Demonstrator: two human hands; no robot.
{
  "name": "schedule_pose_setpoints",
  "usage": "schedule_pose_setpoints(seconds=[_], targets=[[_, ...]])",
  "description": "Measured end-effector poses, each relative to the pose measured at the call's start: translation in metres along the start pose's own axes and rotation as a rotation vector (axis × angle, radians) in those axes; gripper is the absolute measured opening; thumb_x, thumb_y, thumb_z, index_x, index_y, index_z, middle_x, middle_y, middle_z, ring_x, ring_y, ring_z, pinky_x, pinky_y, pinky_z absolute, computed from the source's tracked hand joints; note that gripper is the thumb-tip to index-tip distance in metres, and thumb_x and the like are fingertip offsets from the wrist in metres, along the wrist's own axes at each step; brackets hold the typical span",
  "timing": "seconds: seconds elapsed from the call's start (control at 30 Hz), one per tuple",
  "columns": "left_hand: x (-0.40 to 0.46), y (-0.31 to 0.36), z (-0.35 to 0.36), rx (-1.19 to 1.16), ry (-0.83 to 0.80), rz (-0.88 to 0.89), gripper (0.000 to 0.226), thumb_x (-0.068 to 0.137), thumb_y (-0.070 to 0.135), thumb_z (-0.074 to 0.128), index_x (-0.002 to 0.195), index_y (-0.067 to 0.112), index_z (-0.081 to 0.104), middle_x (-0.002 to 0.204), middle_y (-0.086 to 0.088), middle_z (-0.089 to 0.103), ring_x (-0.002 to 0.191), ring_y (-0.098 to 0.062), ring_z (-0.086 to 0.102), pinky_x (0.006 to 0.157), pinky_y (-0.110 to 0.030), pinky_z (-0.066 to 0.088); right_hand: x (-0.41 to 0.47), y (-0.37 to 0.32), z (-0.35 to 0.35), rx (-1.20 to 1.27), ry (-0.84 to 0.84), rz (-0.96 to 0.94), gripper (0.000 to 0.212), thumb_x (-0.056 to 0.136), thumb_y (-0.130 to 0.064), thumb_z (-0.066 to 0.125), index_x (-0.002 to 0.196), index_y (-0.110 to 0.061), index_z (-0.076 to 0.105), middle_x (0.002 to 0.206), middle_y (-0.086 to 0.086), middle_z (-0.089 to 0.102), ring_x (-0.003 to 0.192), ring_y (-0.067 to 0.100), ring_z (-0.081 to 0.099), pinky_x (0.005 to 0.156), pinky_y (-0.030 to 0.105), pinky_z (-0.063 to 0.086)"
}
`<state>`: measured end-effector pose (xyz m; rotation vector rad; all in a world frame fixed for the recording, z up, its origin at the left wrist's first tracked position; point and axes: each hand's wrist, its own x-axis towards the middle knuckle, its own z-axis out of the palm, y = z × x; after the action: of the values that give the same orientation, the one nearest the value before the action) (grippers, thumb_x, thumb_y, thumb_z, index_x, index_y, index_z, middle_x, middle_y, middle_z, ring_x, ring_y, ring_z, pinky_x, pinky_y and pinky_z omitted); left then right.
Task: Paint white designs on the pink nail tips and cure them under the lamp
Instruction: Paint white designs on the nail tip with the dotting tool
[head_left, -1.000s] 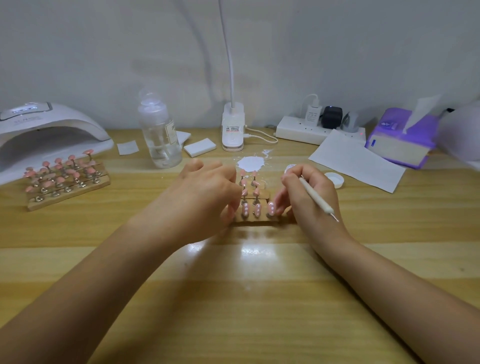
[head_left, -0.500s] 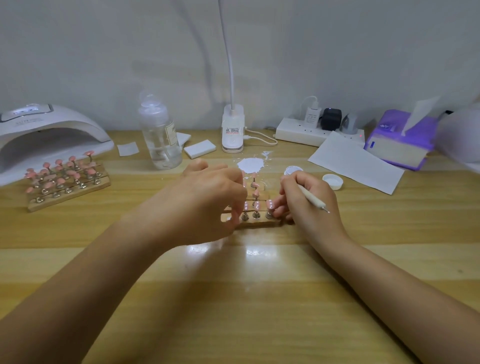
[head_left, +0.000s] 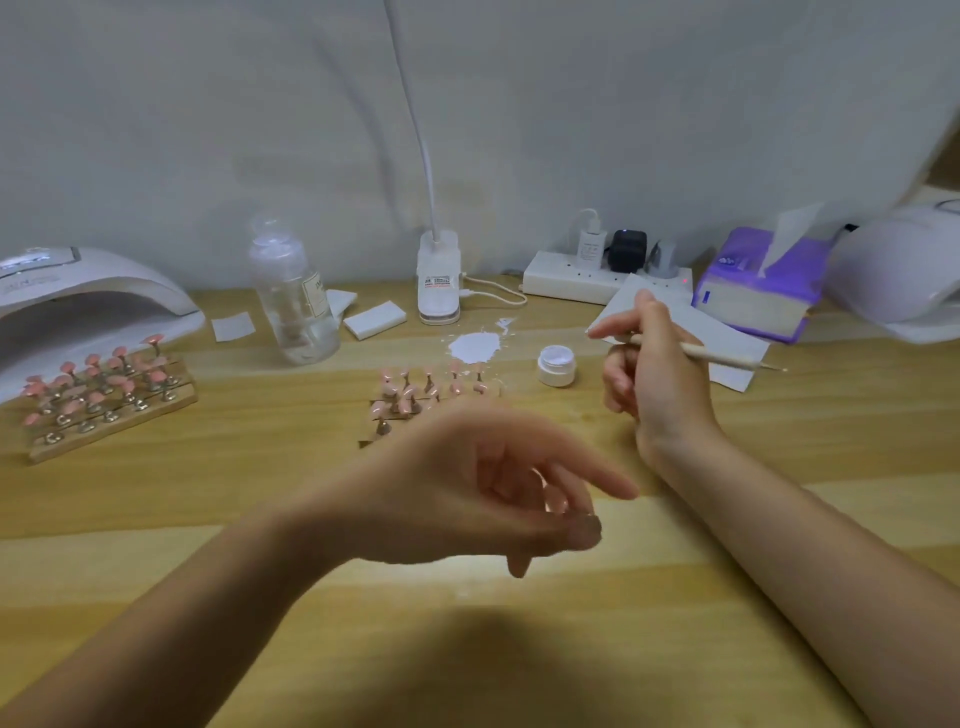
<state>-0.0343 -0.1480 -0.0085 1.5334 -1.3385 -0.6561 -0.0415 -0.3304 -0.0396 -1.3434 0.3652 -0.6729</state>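
- Step in hand, as judged: one pink nail tip on its small round metal stand (head_left: 582, 530) had been picked off the near wooden holder block (head_left: 415, 410) and brought toward the person, ready for a white design.
- Left hand (head_left: 467, 488) was low and near the camera, thumb and fingers pinching the metal stand; the tip itself was mostly hidden behind the fingers and blurred.
- Right hand (head_left: 654, 379) was raised above the desk (head_left: 519, 649), fingers curled around a thin white dotting pen (head_left: 717, 356), index finger stretched out; the pen's working end was hidden inside the hand.
- Remaining pink tips stood in rows on the near block, just behind the left hand. White paint puddle (head_left: 475, 347) and open small white jar (head_left: 556, 365) lay just beyond it.
- Second wooden block of pink tips (head_left: 104, 400) sat in front of the white arched curing lamp (head_left: 88, 301) at far left.
- Next move, as judged: load the pen with white, then bring it to the held tip; needs a steady pinch and a light touch.
- Versus half a second earlier: both hands had been crowded at the near block; the left had since drawn back with the stand, the right had lifted away to the right, uncovering the jar.
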Motion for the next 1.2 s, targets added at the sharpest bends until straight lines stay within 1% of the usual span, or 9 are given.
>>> schedule_pose_setpoints(seconds=[0.17,0.27,0.33,0.43,0.6,0.8,0.97,1.1,1.2], targets=[[0.019,-0.015,0.017,-0.031,0.065,-0.151,0.015,0.073,0.019,0.069,0.087,0.013,0.072,0.077,0.010,0.071,0.071,-0.008,0.067,0.062,-0.022,0.056,0.016,-0.002,-0.019,0.067,0.057,0.014,0.056,0.098,-0.047,0.027,0.071,-0.022,0.070,0.036,-0.007,0.030,0.034,0.005,0.027,0.036,0.014,0.027],[0.034,-0.019,0.030,0.006,0.166,-0.173,0.024,0.066,0.032,0.067,0.083,0.017,0.073,0.073,0.009,0.069,0.065,-0.016,0.058,0.056,-0.021,0.055,0.021,-0.001,-0.027,0.045,0.131,-0.046,0.052,0.098,-0.045,0.027,0.076,-0.028,0.071,0.041,-0.017,0.039,0.042,0.000,0.034,0.044,0.009,0.031],[0.041,-0.022,0.040,-0.059,0.251,-0.151,0.022,0.069,0.025,0.069,0.084,0.010,0.074,0.072,0.007,0.067,0.062,-0.019,0.055,0.051,-0.018,0.052,0.024,0.002,-0.031,-0.003,0.156,-0.121,0.042,0.099,-0.039,0.033,0.079,-0.030,0.068,0.049,-0.019,0.047,0.050,-0.004,0.042,0.051,0.006,0.035],[0.045,-0.030,0.049,-0.162,0.342,-0.160,0.019,0.073,0.011,0.069,0.089,0.002,0.072,0.077,-0.005,0.067,0.058,-0.011,0.061,0.052,-0.020,0.054,0.026,0.007,-0.032,-0.075,0.164,-0.190,0.026,0.096,-0.033,0.046,0.074,-0.024,0.056,0.051,-0.011,0.051,0.046,-0.005,0.045,0.046,0.008,0.035],[0.046,-0.041,0.052,-0.234,0.462,-0.172,0.013,0.080,0.003,0.066,0.090,0.009,0.071,0.060,0.007,0.067,0.054,-0.004,0.064,0.048,-0.016,0.050,0.023,0.012,-0.028,-0.129,0.104,-0.224,0.030,0.085,-0.034,0.063,0.063,-0.019,0.049,0.048,-0.013,0.061,0.045,-0.006,0.051,0.046,0.006,0.037],[0.047,-0.042,0.051,-0.303,0.543,-0.155,0.017,0.086,0.004,0.059,0.096,0.013,0.068,0.087,0.003,0.066,0.059,-0.001,0.064,0.049,-0.015,0.051,0.025,0.009,-0.017,-0.098,0.088,-0.230,0.035,0.082,-0.032,0.067,0.058,-0.016,0.047,0.039,-0.011,0.053,0.037,-0.002,0.045,0.040,0.009,0.035],[0.046,-0.046,0.051,-0.351,0.540,-0.160,0.010,0.081,0.004,0.065,0.076,0.009,0.072,0.078,0.009,0.070,0.078,-0.003,0.068,0.056,-0.018,0.054,0.039,0.012,-0.007,-0.293,0.122,-0.268,0.047,0.082,-0.040,0.066,0.050,-0.015,0.043,0.042,-0.010,0.048,0.045,0.000,0.047,0.052,0.013,0.038],[0.047,-0.047,0.051,-0.356,0.584,-0.147,0.029,0.078,0.002,0.069,0.059,0.024,0.071,0.076,0.013,0.071,0.074,-0.005,0.069,0.051,-0.017,0.051,0.047,0.022,0.003,-0.389,0.130,-0.340,0.043,0.082,-0.040,0.066,0.053,-0.018,0.042,0.049,-0.004,0.048,0.046,0.002,0.043,0.052,0.016,0.034],[0.049,-0.047,0.050,-0.365,0.609,-0.148,0.026,0.079,0.003,0.067,0.064,0.023,0.071,0.072,0.010,0.071,0.068,-0.008,0.070,0.050,-0.016,0.050,0.046,0.033,0.008,-0.455,0.146,-0.414,0.040,0.077,-0.040,0.070,0.057,-0.024,0.039,0.050,-0.010,0.046,0.049,-0.001,0.045,0.052,0.015,0.033]])
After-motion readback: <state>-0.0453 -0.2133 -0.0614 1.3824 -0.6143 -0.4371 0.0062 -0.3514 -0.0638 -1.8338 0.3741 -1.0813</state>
